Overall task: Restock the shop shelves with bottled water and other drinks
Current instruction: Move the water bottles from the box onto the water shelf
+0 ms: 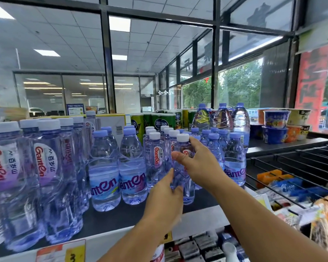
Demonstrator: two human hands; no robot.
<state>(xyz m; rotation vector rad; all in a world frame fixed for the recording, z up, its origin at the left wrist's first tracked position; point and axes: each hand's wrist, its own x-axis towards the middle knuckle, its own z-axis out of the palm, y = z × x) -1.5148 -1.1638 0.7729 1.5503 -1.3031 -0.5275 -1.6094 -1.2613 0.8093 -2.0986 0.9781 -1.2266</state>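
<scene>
A small clear water bottle with a white cap point(182, 146) stands at the front of a row on the dark top shelf point(121, 214). My right hand point(199, 163) grips its upper body, thumb in front and fingers behind near the cap. My left hand point(165, 197) holds the lower part of the same bottle from the left. More white-capped small bottles point(154, 154) line up behind it. Blue-capped bottles point(104, 171) stand to the left, and tall white-capped ones point(45, 176) fill the far left.
Blue-capped bottles point(235, 159) crowd the right side, with three big water jugs point(222, 116) and green cans point(159, 121) behind. Instant noodle cups point(276, 120) sit at the back right. A black wire rack point(301, 163) covers snacks on the right. Price tags point(74, 252) line the shelf edge.
</scene>
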